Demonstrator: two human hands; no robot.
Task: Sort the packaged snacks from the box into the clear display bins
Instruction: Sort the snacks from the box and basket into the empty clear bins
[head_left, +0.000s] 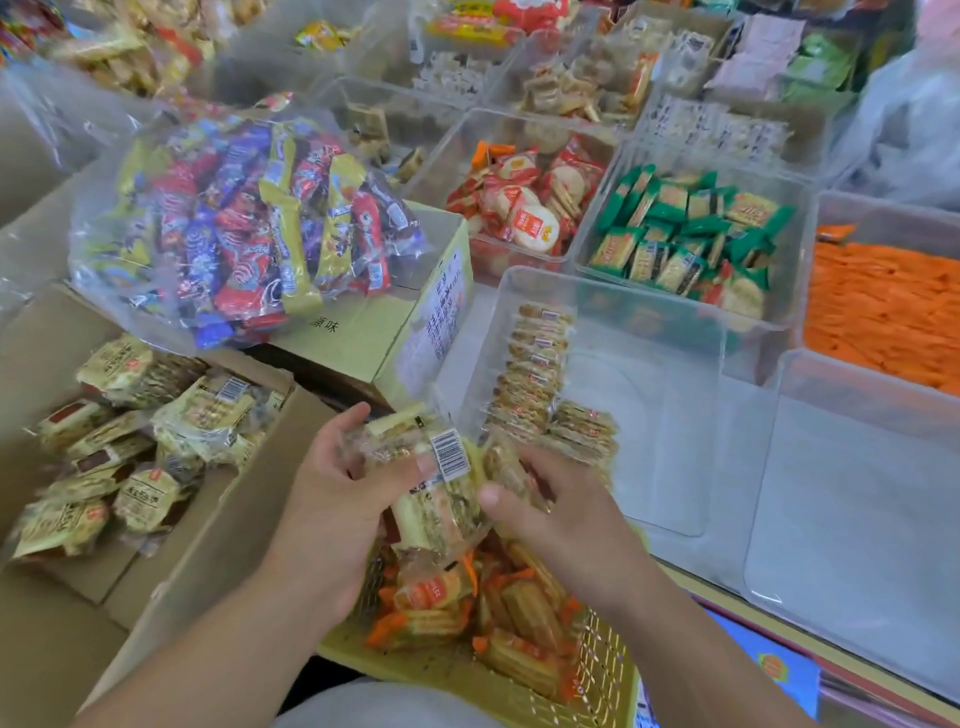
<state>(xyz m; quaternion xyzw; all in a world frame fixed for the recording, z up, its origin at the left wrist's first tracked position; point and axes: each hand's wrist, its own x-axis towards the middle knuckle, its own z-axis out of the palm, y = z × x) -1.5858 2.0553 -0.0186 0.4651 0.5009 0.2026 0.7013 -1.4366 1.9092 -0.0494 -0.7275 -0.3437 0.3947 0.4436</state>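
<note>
stack of clear-wrapped snack packs (441, 483) is held in the air at near centre, over a yellow basket (524, 680) and just short of the near wall of the clear bin (618, 291). left hand (322, 499) has its fingers curled round the left side of the stack. right hand (561, 514) pinches the right side, thumb pressed on the front. both are closed on the packs. step looks like squaring up a handful before placing. a row of matching packs (537, 364) already stands on edge along the bin's left side, so the next move likely calls for a lift over the bin wall and setting these on edge beside that row without tipping it. open cardboard box (244, 525) with yellow packs (150, 457) sits near left. bag of mixed sweets (244, 223) lies on a closed carton (363, 338) left of the bin, carton corner close to the path. basket holds orange-wrapped crackers (441, 597). far bins hold red, green and orange packs.
</note>
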